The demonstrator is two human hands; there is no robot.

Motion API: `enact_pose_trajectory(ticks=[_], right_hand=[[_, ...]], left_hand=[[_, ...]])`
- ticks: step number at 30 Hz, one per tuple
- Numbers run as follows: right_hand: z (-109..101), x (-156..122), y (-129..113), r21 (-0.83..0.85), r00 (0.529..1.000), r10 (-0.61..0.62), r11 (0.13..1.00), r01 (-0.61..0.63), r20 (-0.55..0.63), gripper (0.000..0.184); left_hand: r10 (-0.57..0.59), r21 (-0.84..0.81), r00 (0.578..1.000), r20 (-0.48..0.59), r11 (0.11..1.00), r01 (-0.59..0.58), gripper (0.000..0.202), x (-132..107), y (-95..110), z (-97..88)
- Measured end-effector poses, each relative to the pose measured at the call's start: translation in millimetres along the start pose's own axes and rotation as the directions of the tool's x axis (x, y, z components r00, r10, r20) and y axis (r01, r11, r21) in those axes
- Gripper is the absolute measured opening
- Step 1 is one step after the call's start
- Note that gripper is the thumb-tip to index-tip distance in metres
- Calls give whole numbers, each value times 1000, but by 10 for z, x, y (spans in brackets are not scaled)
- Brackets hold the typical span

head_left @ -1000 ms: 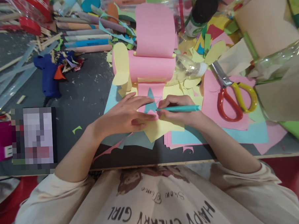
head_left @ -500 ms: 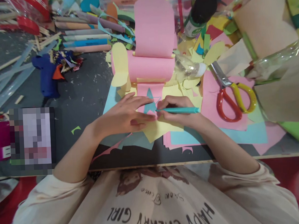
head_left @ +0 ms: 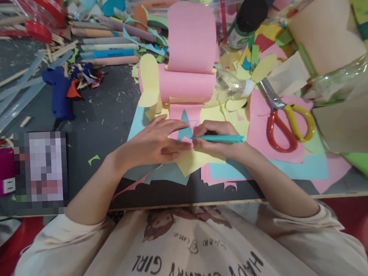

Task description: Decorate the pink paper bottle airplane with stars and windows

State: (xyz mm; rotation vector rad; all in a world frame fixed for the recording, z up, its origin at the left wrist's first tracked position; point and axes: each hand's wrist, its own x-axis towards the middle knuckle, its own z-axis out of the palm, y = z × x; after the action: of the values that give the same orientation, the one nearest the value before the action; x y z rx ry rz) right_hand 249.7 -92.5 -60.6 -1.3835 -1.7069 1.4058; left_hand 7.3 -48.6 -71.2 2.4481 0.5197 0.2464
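My right hand grips a teal marker whose tip rests by the edge of a small teal star-shaped paper piece. That piece lies on a pink paper strip, where a thin drawn outline shows just right of it. With fingers spread, my left hand lies flat over the piece and the strip and partly covers them. Beyond both hands the strip meets a pink paper roll, behind which a larger curved pink sheet stands.
Scissors with red and yellow handles lie on pink paper at the right. A blue glue gun is at the left, near several markers. A dark-capped bottle stands at the back, and a clear bottle lies beside the roll.
The marker tip has shifted very slightly down along the teal piece. My left hand stays in place. The whole view has shifted a little.
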Motion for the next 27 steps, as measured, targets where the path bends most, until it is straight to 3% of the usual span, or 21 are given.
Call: enact_pose_trajectory(ticks=[27], right_hand=[[-6,-55,41,-93,992,-109,989,115,68,18]], left_hand=[[24,44,1000,17,999,-25,29,-7,2,-19]])
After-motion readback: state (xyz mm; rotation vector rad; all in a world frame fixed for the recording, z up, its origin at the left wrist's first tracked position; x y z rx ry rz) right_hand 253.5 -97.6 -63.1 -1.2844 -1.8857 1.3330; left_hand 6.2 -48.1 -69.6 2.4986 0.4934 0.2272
